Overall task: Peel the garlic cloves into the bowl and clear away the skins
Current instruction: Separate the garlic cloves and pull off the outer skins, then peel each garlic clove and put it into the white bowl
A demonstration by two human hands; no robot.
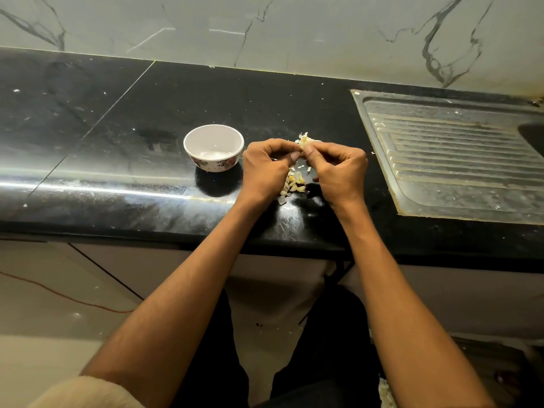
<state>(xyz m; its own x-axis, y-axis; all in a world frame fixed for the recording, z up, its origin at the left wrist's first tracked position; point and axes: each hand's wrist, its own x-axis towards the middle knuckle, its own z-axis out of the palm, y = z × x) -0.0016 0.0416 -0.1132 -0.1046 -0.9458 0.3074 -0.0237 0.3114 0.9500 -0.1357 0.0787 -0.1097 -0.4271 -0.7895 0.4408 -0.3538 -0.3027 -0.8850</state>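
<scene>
Left hand [265, 169] and right hand [338, 169], fingers curled, pinch one papery garlic clove [303, 145] over glossy black counter [117, 142]. Round floral bowl [213, 147] just left. Clove mostly hidden; loose cloves [294, 184] beneath.

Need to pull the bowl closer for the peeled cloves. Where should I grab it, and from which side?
Take the bowl by its rim on the left or near side. It stands upright with its open mouth up, so the thin rim can be pinched. The left hand and right hand crowd its right side, where they pinch a garlic clove.
</scene>
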